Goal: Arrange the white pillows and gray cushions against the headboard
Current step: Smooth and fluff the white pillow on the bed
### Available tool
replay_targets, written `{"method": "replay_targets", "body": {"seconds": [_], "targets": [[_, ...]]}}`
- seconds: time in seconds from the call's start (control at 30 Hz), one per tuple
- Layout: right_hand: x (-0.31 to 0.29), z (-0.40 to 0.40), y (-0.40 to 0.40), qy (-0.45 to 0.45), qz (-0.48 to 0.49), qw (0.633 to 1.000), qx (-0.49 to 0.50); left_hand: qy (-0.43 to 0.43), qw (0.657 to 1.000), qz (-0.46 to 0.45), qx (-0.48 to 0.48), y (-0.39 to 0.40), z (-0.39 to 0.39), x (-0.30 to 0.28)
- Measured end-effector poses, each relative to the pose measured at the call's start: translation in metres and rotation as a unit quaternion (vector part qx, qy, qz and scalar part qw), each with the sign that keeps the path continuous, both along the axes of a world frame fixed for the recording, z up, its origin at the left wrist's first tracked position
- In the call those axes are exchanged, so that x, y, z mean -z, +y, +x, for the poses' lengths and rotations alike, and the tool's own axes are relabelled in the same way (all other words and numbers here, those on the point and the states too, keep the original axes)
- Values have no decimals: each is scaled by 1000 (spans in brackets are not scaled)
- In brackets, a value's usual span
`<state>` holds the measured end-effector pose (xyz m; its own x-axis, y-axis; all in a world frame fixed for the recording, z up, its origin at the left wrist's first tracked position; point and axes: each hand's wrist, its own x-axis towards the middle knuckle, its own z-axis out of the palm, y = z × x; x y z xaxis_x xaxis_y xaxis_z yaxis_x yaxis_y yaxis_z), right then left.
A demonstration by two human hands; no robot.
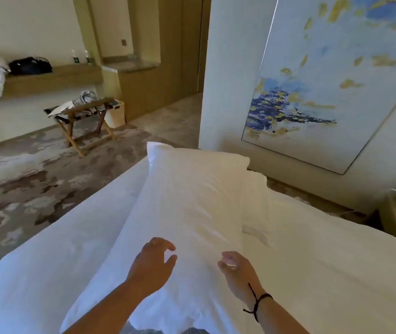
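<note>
Early stage: both hands, left (152, 263) and right (236, 273), fingers loosely curled and gripping nothing, over 1 pillow (187, 213); cushions unseen.

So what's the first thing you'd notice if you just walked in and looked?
The big white pillow lying long across the bed, right in the middle, with the left hand and the right hand hovering over its near end, fingers loosely curled. Next comes the large blue and yellow painting on the wall at the right. Far left, a wooden folding rack stands on the patterned carpet.
</note>
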<state>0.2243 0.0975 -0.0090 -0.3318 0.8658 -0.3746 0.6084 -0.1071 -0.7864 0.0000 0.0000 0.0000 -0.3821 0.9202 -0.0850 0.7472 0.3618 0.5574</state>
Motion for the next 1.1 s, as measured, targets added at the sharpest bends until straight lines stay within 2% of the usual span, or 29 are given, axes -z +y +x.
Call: {"method": "replay_targets", "body": {"seconds": [0.07,0.2,0.3,0.37,0.53,0.63,0.83,0.93,1.1], "targets": [[17,-34,20,4,-7,999,50,73,997,5,33,26,-35,18],[38,-70,46,24,-53,987,150,131,985,17,112,86,-71,50],[57,-79,58,14,-44,984,174,190,966,16,174,120,-80,80],[67,-80,70,1,-41,981,189,208,961,20,181,131,-81,100],[93,-73,105,-19,-56,965,254,210,963,35,164,123,-90,160],[113,-63,126,-20,-77,956,281,210,965,25,154,124,-108,175],[143,-67,151,51,-132,938,316,211,967,25,139,132,-111,187],[142,-67,154,63,-145,930,332,222,965,13,137,132,-105,186],[130,-61,161,51,-158,940,299,181,975,7,131,117,-88,178]]}}
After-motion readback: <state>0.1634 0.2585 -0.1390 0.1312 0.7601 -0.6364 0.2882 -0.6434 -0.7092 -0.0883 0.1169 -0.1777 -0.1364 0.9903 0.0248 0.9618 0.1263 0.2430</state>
